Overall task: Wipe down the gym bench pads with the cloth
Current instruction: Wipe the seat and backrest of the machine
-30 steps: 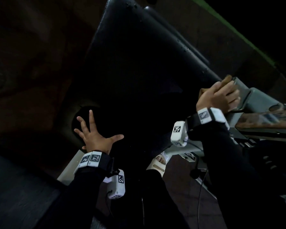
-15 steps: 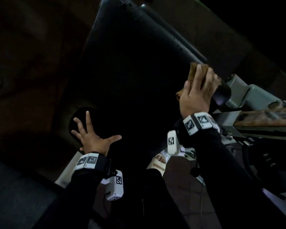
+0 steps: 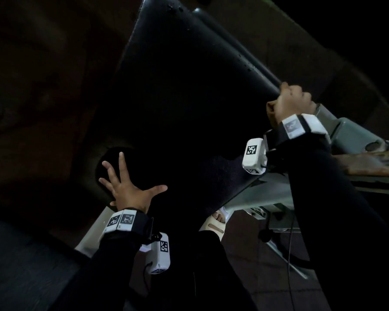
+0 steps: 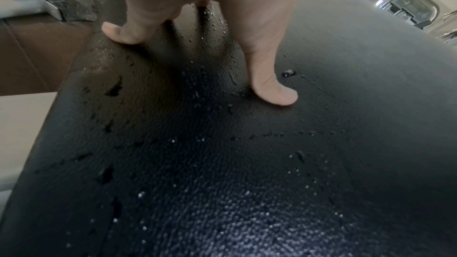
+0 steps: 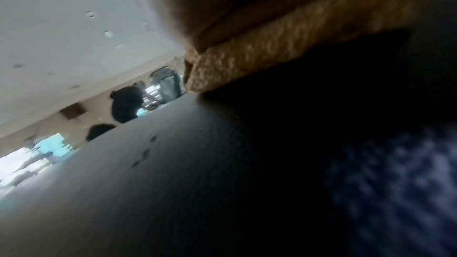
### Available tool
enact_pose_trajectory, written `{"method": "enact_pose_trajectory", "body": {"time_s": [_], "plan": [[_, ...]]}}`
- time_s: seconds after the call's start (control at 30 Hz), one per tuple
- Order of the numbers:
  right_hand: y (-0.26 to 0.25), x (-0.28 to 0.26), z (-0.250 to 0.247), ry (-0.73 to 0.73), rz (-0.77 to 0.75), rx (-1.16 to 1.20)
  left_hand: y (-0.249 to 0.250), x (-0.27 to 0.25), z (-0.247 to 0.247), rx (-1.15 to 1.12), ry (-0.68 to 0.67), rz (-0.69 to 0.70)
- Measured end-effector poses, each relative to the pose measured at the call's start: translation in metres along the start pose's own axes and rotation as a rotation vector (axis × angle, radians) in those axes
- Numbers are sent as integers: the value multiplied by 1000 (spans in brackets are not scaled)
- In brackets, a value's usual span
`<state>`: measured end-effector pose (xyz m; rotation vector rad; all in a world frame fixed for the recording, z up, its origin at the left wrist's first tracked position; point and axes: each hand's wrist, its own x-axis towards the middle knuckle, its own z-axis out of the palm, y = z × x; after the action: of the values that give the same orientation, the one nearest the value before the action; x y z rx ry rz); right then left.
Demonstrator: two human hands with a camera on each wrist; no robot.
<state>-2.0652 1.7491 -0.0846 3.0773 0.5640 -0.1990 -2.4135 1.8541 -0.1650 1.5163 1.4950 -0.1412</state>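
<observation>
Dim gym, wet black bench pad point(image 3: 189, 122), no legible text; left hand point(image 3: 130, 191) splayed flat, right hand point(image 3: 290, 104) w/ grip round tan cloth point(image 5: 284, 46).

Your black long sleeves point(image 3: 337, 198) cover both arms to the wrists. Each wrist has a black strap with white blocks printed with black-and-white square markers, left band point(image 3: 124, 219), right band point(image 3: 298, 126). A white camera pod with a marker hangs under each wrist, left pod point(image 3: 160, 254), right pod point(image 3: 254, 156). Thin black cable point(image 3: 290, 243) trails below your right arm. Dark trousers, pale slotted sandal point(image 3: 213, 225).
</observation>
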Motion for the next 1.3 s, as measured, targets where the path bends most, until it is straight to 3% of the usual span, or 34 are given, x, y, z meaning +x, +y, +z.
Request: {"method": "enact_pose_trajectory", "body": {"time_s": [0.13, 0.23, 0.37, 0.53, 0.73, 0.83, 0.93, 1.1, 1.17, 1.3], "plan": [[-9, -30, 2, 116, -15, 269, -1, 1, 0, 0, 5, -5], [5, -66, 5, 125, -83, 240, -2, 1, 0, -12, 9, 4], [26, -69, 5, 95, 83, 240, -2, 1, 1, -23, 13, 9], [12, -26, -5, 72, 266, 215, -3, 2, 2, -23, 3, 2], [-17, -1, -10, -28, 38, 292, -2, 1, 1, -21, 1, 7], [-12, -22, -5, -8, 35, 334, -2, 1, 0, -20, -3, 1], [2, -41, 0, -64, -56, 215, -1, 1, 0, -20, -9, -7], [-8, -18, 0, -85, -40, 139, 1, -1, -1, -22, -17, -2], [-23, 6, -8, -147, -19, 128, 2, -1, -1, -31, -16, 1], [-67, 43, -24, -351, -174, 96, 5, -3, -1, -31, -14, -6]]}}
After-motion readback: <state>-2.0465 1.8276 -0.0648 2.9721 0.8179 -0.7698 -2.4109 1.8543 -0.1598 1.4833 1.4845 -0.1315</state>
